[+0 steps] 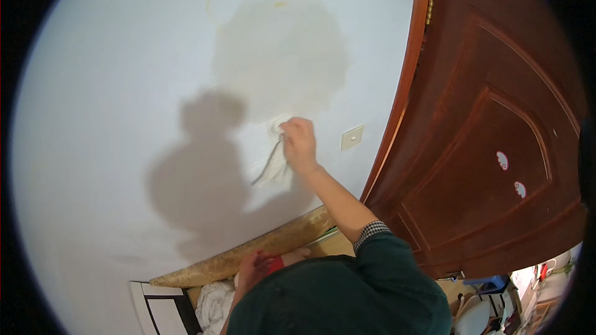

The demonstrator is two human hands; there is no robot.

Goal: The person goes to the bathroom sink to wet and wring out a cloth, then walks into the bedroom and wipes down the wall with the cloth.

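Observation:
A white cloth [275, 164] is bunched in my right hand [300, 144] and pressed to the white wall [107, 102], its lower part hanging down. Above it spreads a large grey-beige patch [284, 56]; whether it is damp or a shadow I cannot tell. Thin yellow marks [280, 4] cross the wall near the top of the patch. Low down, my left hand [254, 267] hangs in front of the brown marbled skirting [279, 240], partly hidden by my torso. Its fingers look slightly bent, and nothing shows in them.
A wall switch plate [352, 137] sits right of the cloth. Farther right is a dark red-brown wooden door [465, 158] with its frame [406, 88]. A white panel with black trim [165, 311] and white fabric [215, 302] lie low left. A blue stool [489, 283] stands beyond the door.

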